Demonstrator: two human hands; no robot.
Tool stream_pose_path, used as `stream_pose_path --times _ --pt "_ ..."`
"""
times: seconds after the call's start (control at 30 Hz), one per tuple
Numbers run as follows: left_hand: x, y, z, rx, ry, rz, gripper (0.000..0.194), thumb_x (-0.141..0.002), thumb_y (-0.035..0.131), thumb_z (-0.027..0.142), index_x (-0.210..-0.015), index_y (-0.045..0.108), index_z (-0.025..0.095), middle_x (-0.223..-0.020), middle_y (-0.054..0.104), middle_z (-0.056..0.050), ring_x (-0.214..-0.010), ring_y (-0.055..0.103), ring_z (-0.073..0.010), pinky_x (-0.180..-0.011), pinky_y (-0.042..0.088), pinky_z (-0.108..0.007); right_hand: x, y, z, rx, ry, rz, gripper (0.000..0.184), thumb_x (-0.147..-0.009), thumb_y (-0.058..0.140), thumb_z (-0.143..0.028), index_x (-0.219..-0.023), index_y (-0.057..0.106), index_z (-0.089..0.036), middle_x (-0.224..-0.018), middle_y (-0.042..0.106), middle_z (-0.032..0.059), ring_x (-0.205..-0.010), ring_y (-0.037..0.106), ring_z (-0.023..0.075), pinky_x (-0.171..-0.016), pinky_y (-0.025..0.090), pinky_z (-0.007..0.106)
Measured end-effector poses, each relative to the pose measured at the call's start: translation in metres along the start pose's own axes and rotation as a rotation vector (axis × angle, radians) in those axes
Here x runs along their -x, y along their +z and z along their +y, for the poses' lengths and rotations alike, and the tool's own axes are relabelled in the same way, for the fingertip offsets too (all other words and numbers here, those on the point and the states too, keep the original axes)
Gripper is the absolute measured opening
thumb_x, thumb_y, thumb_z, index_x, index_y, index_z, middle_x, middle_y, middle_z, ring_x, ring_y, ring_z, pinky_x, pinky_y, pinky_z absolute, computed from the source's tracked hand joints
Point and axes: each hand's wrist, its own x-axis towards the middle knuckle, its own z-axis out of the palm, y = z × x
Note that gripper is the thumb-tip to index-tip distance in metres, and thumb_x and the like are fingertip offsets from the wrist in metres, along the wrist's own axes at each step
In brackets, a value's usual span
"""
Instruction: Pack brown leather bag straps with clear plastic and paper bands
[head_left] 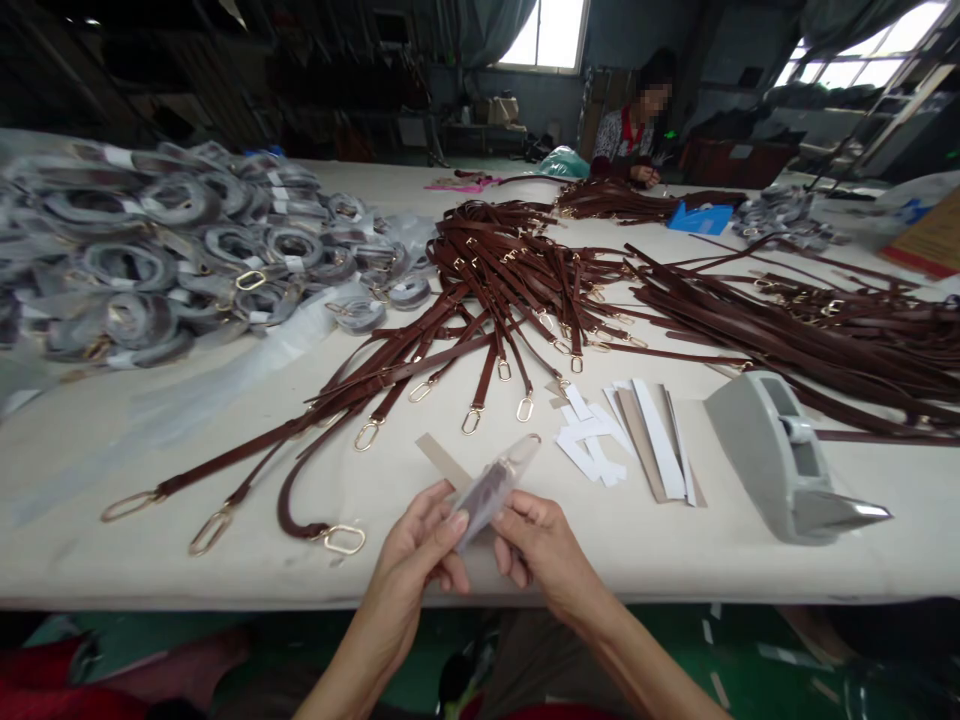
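Note:
Between my two hands, near the front edge of the table, is a brown strap in a clear plastic wrap (486, 492), with a gold-coloured ring at its far end. My left hand (425, 540) grips its left side, thumb on top. On the other side my right hand (536, 540) pinches the wrap with thumb and fingers. A narrow grey-brown strip (441, 458) lies just behind the left hand. Brown leather straps (495, 345) with gold oval rings fan out beyond the hands. White paper strips (592, 440) lie to the right of them.
Plastic-wrapped coiled straps (135, 265) are heaped at the left. A grey tape dispenser (787, 460) stands at the right, near flat card strips (660, 440). More brown straps (750, 320) lie behind it. Another person (630, 135) sits at the table's far side, near a blue object (700, 218).

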Motion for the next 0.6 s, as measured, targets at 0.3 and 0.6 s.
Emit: stream_pose_path --times 0.3,0.6 --pt "-0.005 -0.008 -0.002 -0.051 0.021 -0.051 0.038 -0.078 0.074 0.052 -0.081 0.062 0.016 -0.045 0.055 0.002 -0.046 0.046 -0.0101 -0.049 0.034 -0.019 0.008 -0.01 -0.001 0.039 0.056 -0.003 0.049 -0.077 0.067 -0.064 -0.071 0.055 -0.017 -0.051 0.062 -0.0007 -0.032 0.04 0.0062 -0.036 0.024 0.018" --pt "-0.008 -0.005 0.004 -0.071 0.04 -0.066 0.038 -0.081 0.073 0.051 -0.076 0.056 0.017 -0.052 0.047 0.006 -0.045 0.046 -0.0082 -0.049 0.032 -0.019 0.016 -0.009 -0.002 0.02 -0.012 -0.003 0.049 -0.079 0.07 -0.062 -0.092 0.059 -0.016 -0.064 0.066 -0.0004 -0.04 0.048 0.0078 -0.042 0.035 0.019"
